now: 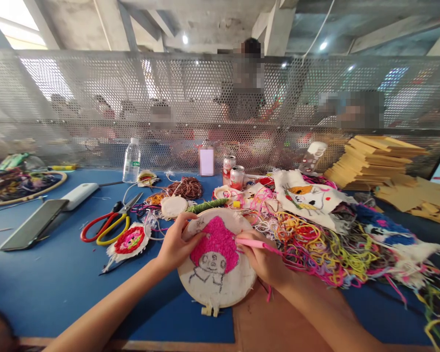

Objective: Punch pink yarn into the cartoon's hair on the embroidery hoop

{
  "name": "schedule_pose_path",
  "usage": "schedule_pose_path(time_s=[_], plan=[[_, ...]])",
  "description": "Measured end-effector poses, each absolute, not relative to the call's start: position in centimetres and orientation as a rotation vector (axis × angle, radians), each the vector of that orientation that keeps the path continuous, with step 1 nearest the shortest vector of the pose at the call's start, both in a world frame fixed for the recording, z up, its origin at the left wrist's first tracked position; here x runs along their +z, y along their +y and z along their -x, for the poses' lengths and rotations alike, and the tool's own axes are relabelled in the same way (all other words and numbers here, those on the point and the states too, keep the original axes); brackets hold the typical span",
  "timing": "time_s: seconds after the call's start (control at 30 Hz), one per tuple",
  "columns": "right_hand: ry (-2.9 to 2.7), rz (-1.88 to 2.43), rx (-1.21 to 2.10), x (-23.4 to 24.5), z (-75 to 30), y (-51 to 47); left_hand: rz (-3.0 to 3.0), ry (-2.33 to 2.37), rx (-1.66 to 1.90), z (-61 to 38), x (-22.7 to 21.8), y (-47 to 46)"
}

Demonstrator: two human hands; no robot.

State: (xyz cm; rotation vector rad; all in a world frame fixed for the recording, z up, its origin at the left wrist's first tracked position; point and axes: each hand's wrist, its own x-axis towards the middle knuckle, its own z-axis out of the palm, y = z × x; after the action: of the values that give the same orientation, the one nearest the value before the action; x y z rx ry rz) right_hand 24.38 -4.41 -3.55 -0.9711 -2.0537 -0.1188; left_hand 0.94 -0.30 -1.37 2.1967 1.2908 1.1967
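An embroidery hoop (217,293) stretched with white cloth is held up over the table's front edge, its screw clamp at the bottom. The cloth bears a bright pink looped-yarn hood (216,239) above a face drawn in dark outline. At the hoop's upper left rim, my left hand (181,242) grips it with the thumb on the cloth. In my right hand (266,259) is a pink punch needle (258,243), its tip at the pink area's right edge. The tip itself is hidden by the fingers. Pink yarn hangs below that hand.
Scissors (110,220), a red flower patch (131,240) and a phone (34,225) lie left. Tangled yarn (315,244) and a cat-patterned cloth (304,198) spread right. Behind stand a bottle (132,164), cans (236,177), stacked brown sheets (366,161) and a perforated metal screen (201,88).
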Motion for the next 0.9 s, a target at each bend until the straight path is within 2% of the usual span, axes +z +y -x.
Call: schedule_pose_path(time_s=[0.9], plan=[[-1.995,0.896,-0.073,-4.14,-24.92,-4.43,-2.243,1.267,1.214,-0.91,-1.41,-0.21]])
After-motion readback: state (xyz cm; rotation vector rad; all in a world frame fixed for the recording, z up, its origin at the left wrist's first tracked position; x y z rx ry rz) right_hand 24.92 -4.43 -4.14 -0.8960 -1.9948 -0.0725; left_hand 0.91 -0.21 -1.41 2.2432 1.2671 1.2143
